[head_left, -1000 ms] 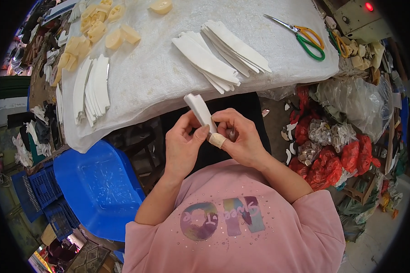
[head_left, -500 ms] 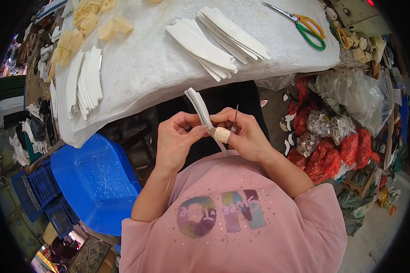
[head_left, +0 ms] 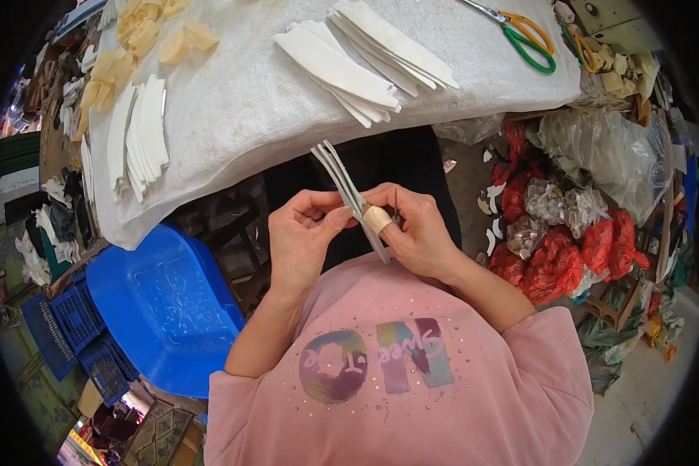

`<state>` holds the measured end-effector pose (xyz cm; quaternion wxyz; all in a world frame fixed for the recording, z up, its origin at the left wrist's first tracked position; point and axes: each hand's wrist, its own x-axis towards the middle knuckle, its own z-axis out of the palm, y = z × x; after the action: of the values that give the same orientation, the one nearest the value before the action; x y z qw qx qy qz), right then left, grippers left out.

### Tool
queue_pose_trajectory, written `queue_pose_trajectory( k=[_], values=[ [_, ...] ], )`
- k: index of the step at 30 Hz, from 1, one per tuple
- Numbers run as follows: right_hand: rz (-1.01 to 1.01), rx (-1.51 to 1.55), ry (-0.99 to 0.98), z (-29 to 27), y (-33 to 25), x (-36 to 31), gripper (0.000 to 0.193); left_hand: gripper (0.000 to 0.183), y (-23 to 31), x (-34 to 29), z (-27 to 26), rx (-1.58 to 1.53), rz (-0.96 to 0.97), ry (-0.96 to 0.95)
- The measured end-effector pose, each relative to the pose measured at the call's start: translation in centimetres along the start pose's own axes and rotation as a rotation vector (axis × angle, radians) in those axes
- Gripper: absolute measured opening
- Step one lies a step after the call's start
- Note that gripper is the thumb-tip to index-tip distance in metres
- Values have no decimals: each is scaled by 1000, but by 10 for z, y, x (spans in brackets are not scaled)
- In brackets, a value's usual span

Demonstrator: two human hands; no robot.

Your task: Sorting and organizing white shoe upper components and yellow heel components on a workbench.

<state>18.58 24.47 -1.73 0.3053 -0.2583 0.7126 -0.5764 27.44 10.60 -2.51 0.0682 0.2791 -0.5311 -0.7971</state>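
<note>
A small bundle of curved white strips (head_left: 339, 172) is held upright in front of my chest, its upper ends fanned slightly apart. My left hand (head_left: 303, 233) is closed on it, thumb and fingers pinching from the left. From the other side, my right hand (head_left: 421, 233) is closed on the same bundle, a tan wrap (head_left: 377, 219) around its thumb. A thin dark pointed tool (head_left: 396, 200) sticks up between the right fingers; its kind is hard to make out. Beyond my hands, more white strips (head_left: 338, 70) lie in stacks on the white-covered table (head_left: 225, 109).
Another strip stack (head_left: 145, 140) and pale yellow pieces (head_left: 186, 43) lie on the table's left. Scissors with green and orange handles (head_left: 530, 46) rest at its right. A blue plastic tub (head_left: 163, 311) stands at lower left. Red plastic bags (head_left: 555, 268) are piled to the right.
The strips' upper ends have spread further apart. The pointed tool in my right hand shows less than before. Both hands remain in nearly the same place, and the view has shifted slightly.
</note>
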Motion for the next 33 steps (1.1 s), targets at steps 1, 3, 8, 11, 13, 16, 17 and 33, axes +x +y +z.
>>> queue_pose_trajectory(
  k=[1, 3, 8, 11, 13, 16, 17, 33],
  values=[
    [31, -11, -18, -1, 1, 0, 17, 17, 2, -1, 1, 42, -5, 26],
    [64, -22, -36, -1, 0, -1, 17, 16, 4, -1, 2, 61, -10, 24],
    [43, -39, -43, -4, 2, -1, 17, 14, 6, -2, 3, 127, -6, 23],
    [25, -50, -43, -4, -3, -1, 15, 13, 6, -5, 3, 165, 13, 14],
    [28, -76, -57, -5, -2, 0, 14, 15, 6, -4, 2, 154, -7, 18],
    [59, -93, -67, -6, -5, -1, 17, 14, 5, -3, 1, 194, -15, -2],
    [90, -83, -62, -6, -6, -2, 21, 14, 5, -3, -1, 193, -16, -1],
    [-168, -299, -41, -4, -1, -1, 12, 12, 1, -3, -4, 69, -15, -65]
  ],
)
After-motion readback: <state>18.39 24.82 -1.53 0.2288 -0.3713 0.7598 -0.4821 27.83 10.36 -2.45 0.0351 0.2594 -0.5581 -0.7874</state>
